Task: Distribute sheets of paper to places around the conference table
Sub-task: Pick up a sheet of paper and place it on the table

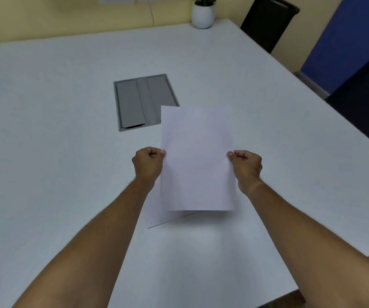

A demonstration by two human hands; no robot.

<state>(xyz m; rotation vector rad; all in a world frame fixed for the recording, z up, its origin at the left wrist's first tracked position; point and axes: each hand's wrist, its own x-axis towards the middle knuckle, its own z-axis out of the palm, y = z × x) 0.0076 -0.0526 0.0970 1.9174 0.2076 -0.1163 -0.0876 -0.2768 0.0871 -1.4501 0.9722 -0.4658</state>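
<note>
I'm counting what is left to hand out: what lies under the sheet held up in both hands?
Under the held sheet, another sheet lies flat on the table; only its near-left corner shows. The rest is covered, so whether it is one sheet or several cannot be told.

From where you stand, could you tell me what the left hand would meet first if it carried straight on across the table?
Probably the grey cable hatch set into the table, directly beyond the left hand. Since the hand holds the paper sheet above the surface, it might pass over it; depth is unclear.
</note>
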